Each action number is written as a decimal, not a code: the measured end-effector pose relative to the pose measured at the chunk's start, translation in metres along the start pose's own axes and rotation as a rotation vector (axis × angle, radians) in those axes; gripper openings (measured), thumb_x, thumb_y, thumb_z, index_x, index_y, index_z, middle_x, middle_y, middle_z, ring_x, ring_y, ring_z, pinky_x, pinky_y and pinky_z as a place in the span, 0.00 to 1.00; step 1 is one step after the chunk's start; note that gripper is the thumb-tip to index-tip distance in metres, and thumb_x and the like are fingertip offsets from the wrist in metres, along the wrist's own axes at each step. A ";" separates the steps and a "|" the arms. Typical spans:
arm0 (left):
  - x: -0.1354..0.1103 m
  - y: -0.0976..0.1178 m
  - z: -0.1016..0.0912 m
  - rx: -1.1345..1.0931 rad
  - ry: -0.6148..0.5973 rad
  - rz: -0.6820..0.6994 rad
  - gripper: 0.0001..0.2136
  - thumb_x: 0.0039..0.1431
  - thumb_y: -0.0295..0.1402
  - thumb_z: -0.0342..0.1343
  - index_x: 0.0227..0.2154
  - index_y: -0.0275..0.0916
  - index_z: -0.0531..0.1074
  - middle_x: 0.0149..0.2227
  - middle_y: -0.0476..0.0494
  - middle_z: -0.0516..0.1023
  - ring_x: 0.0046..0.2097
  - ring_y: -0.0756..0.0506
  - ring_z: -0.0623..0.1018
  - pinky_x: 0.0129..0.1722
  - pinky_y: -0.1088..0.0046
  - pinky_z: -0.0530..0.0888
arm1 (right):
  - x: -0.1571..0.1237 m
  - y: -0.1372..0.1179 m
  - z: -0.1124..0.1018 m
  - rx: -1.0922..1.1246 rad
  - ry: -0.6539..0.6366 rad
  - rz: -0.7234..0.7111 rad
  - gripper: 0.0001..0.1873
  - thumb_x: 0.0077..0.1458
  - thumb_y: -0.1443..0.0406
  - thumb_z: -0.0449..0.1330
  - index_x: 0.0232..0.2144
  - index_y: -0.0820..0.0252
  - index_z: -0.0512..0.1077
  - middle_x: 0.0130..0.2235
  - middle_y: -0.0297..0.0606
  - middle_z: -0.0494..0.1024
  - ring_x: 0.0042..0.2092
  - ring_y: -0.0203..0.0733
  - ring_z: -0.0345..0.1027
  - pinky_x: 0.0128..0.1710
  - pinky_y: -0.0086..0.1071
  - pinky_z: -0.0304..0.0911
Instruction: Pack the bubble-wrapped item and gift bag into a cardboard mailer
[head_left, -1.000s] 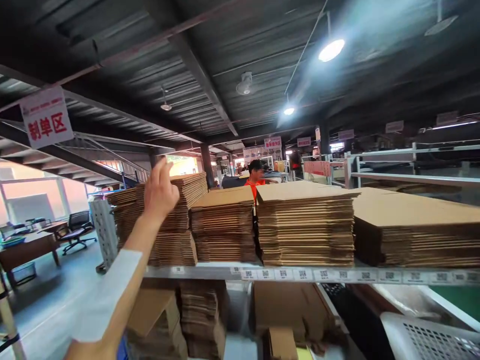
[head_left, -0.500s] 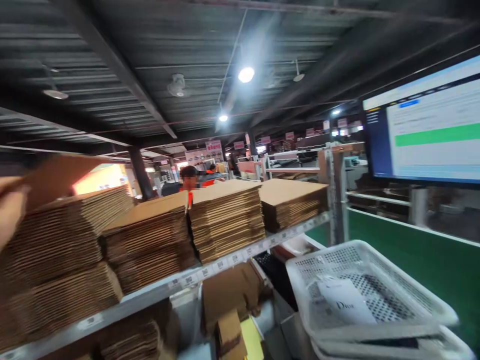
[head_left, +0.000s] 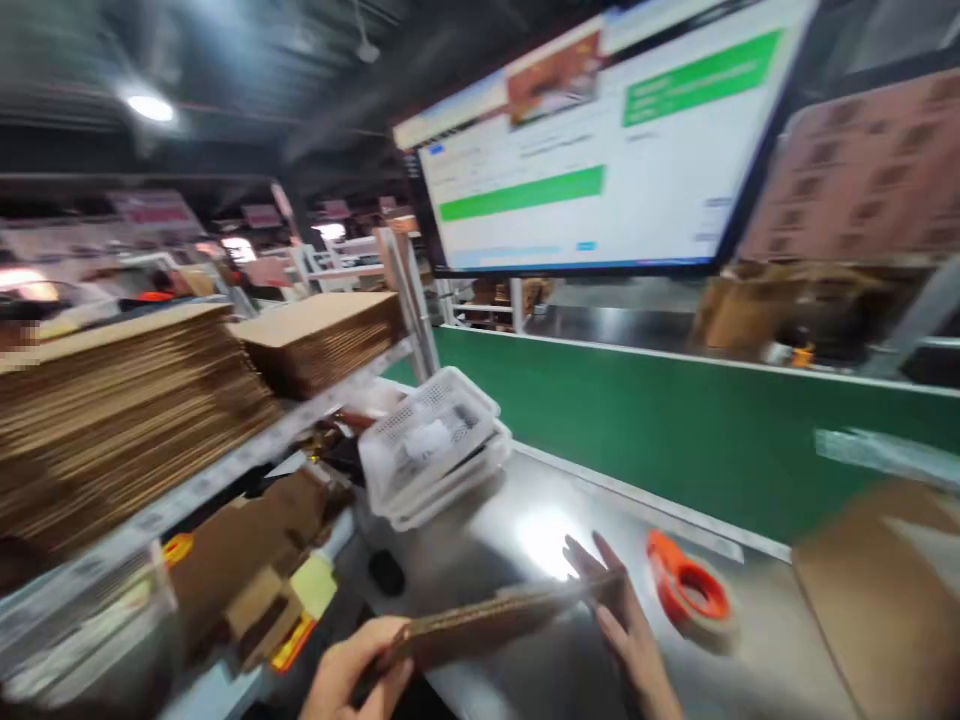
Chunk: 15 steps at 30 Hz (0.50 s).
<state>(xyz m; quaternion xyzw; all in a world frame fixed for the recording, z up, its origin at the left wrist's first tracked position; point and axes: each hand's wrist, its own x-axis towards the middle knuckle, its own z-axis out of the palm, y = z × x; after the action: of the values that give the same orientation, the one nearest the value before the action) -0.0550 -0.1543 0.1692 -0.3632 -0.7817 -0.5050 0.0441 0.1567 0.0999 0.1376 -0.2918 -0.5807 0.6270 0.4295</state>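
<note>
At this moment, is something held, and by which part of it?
A flat cardboard piece, by its left end, in the left hand. The right hand is at the other end; whether it grips is unclear.

Mixed exposure. Ceiling (head_left: pixel 67 110) dim, ceiling lamp (head_left: pixel 150 107) upper left blown out with haze around it. Monitor (head_left: pixel 555 200) bright, but its small text is smeared and unreadable. Hard white glare on the metal surface (head_left: pixel 517 500), just behind the flat cardboard (head_left: pixel 502 630). Shelf underside at lower left in shadow. Motion blur across the frame: cardboard's right end and right hand (head_left: pixel 630 630) soft, background at left mushy. Wide-angle stretch toward the edges, box (head_left: pixel 877 590) at lower right smeared. Pixelated patch at left edge.
</note>
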 end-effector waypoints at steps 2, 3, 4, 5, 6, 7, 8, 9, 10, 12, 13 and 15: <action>-0.018 -0.007 0.053 -0.247 -0.277 -0.122 0.24 0.57 0.61 0.55 0.36 0.46 0.80 0.34 0.45 0.83 0.38 0.39 0.82 0.39 0.63 0.82 | -0.014 -0.004 -0.023 -0.071 0.237 0.090 0.33 0.47 0.39 0.66 0.47 0.53 0.75 0.46 0.45 0.83 0.49 0.58 0.77 0.50 0.46 0.73; -0.024 -0.014 0.078 -0.351 -0.426 -0.184 0.23 0.54 0.60 0.57 0.34 0.45 0.80 0.32 0.45 0.82 0.37 0.38 0.82 0.39 0.61 0.82 | -0.022 -0.001 -0.035 -0.122 0.326 0.132 0.29 0.46 0.39 0.66 0.39 0.54 0.76 0.38 0.42 0.83 0.44 0.55 0.77 0.46 0.43 0.73; -0.029 -0.021 0.102 -0.426 -0.557 -0.226 0.22 0.51 0.59 0.60 0.32 0.44 0.79 0.30 0.45 0.81 0.36 0.38 0.81 0.40 0.59 0.81 | -0.031 0.005 -0.046 -0.168 0.390 0.162 0.27 0.45 0.39 0.65 0.33 0.54 0.75 0.33 0.39 0.80 0.39 0.53 0.75 0.43 0.42 0.73; -0.033 -0.030 0.123 -0.465 -0.648 -0.251 0.21 0.49 0.57 0.61 0.31 0.44 0.79 0.30 0.44 0.81 0.36 0.37 0.81 0.41 0.58 0.81 | -0.041 0.013 -0.055 -0.202 0.432 0.182 0.26 0.45 0.39 0.65 0.29 0.54 0.74 0.30 0.37 0.78 0.37 0.52 0.74 0.41 0.41 0.72; -0.037 -0.040 0.142 -0.487 -0.687 -0.273 0.20 0.48 0.56 0.62 0.32 0.44 0.79 0.32 0.43 0.82 0.39 0.36 0.82 0.43 0.56 0.81 | -0.051 0.023 -0.062 -0.221 0.469 0.196 0.26 0.45 0.39 0.65 0.28 0.54 0.74 0.28 0.37 0.77 0.36 0.52 0.73 0.40 0.41 0.71; -0.040 -0.049 0.158 -0.497 -0.682 -0.304 0.21 0.48 0.54 0.61 0.37 0.44 0.79 0.38 0.42 0.84 0.44 0.34 0.82 0.48 0.54 0.80 | -0.062 0.035 -0.067 -0.230 0.508 0.208 0.26 0.44 0.39 0.64 0.27 0.54 0.74 0.28 0.37 0.77 0.36 0.52 0.73 0.41 0.42 0.71; -0.043 -0.059 0.171 -0.501 -0.645 -0.342 0.23 0.48 0.53 0.61 0.43 0.45 0.79 0.45 0.40 0.84 0.51 0.33 0.81 0.54 0.53 0.79 | -0.072 0.047 -0.069 -0.235 0.549 0.218 0.26 0.44 0.39 0.64 0.28 0.54 0.74 0.30 0.38 0.78 0.37 0.53 0.73 0.42 0.42 0.72; -0.045 -0.068 0.182 -0.503 -0.598 -0.380 0.27 0.49 0.54 0.60 0.49 0.45 0.77 0.52 0.40 0.82 0.58 0.32 0.79 0.59 0.52 0.76 | -0.082 0.059 -0.068 -0.238 0.596 0.227 0.27 0.44 0.38 0.64 0.29 0.54 0.74 0.31 0.40 0.79 0.39 0.55 0.74 0.45 0.44 0.72; -0.046 -0.076 0.189 -0.506 -0.562 -0.417 0.30 0.50 0.55 0.59 0.53 0.46 0.74 0.57 0.40 0.79 0.63 0.32 0.75 0.63 0.53 0.73 | -0.091 0.071 -0.064 -0.241 0.649 0.232 0.28 0.44 0.37 0.63 0.31 0.54 0.75 0.33 0.41 0.80 0.42 0.56 0.75 0.47 0.45 0.72; -0.045 -0.090 0.199 -0.525 -0.545 -0.474 0.34 0.51 0.59 0.55 0.58 0.47 0.71 0.61 0.41 0.77 0.68 0.34 0.71 0.67 0.55 0.70 | -0.106 0.092 -0.052 -0.239 0.742 0.231 0.30 0.46 0.36 0.62 0.35 0.54 0.75 0.38 0.42 0.82 0.46 0.58 0.76 0.52 0.46 0.72; -0.041 -0.095 0.200 -0.543 -0.553 -0.502 0.35 0.52 0.61 0.54 0.59 0.47 0.71 0.61 0.40 0.77 0.67 0.34 0.71 0.67 0.55 0.70 | -0.112 0.101 -0.044 -0.228 0.768 0.224 0.31 0.47 0.36 0.62 0.37 0.54 0.75 0.40 0.43 0.82 0.48 0.59 0.76 0.53 0.47 0.72; -0.029 -0.102 0.199 -0.588 -0.538 -0.576 0.35 0.52 0.62 0.55 0.57 0.44 0.73 0.59 0.39 0.79 0.65 0.33 0.73 0.66 0.53 0.71 | -0.118 0.116 -0.026 -0.184 0.773 0.198 0.33 0.48 0.36 0.63 0.42 0.54 0.75 0.44 0.44 0.83 0.49 0.58 0.76 0.53 0.47 0.72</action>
<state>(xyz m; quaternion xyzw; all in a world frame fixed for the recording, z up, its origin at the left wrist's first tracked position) -0.0367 -0.0289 -0.0176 -0.2470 -0.6583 -0.5844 -0.4052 0.2104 0.0144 0.0041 -0.5975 -0.3992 0.4551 0.5258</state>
